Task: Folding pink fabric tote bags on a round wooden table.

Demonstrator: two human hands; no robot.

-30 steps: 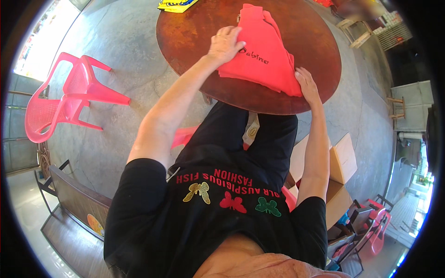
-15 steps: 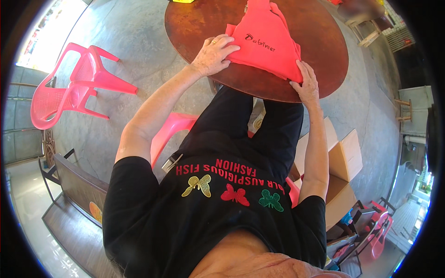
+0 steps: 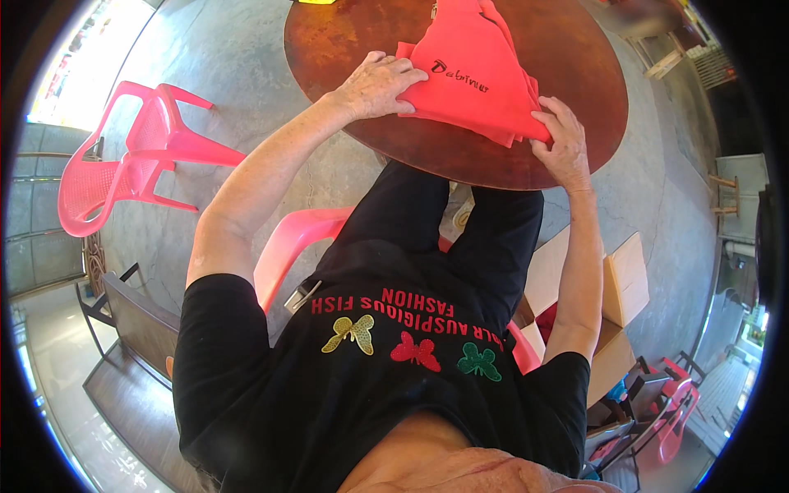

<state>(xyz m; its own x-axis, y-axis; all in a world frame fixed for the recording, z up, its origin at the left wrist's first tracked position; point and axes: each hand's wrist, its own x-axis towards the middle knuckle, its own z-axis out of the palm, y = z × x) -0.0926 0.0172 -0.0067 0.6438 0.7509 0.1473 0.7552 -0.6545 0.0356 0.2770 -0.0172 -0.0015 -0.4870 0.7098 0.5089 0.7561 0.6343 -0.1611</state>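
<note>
A folded coral-red garment [image 3: 468, 78] with black lettering lies on a round brown table [image 3: 575, 107] in front of me. It looks like a sweatshirt, with its layers stacked and its upper part cut off by the frame. At its left edge, my left hand [image 3: 378, 86] is closed, fingers over the cloth and thumb near the border. My right hand [image 3: 565, 141] pinches the lower right corner between thumb and fingers, drawing the cloth out a little. The undersides of both grips are hidden.
A yellow item [image 3: 316, 2] sits at the table's far left edge. A pink plastic chair [image 3: 148, 148] stands on the floor to the left. Behind my right forearm is an open cardboard box [image 3: 626, 279]. A dark wooden bench [image 3: 144, 329] is at lower left.
My right hand has shifted outward to the right, and the garment's lower right corner is pulled slightly with it. My left hand has slid slightly upward and left along the left edge.
</note>
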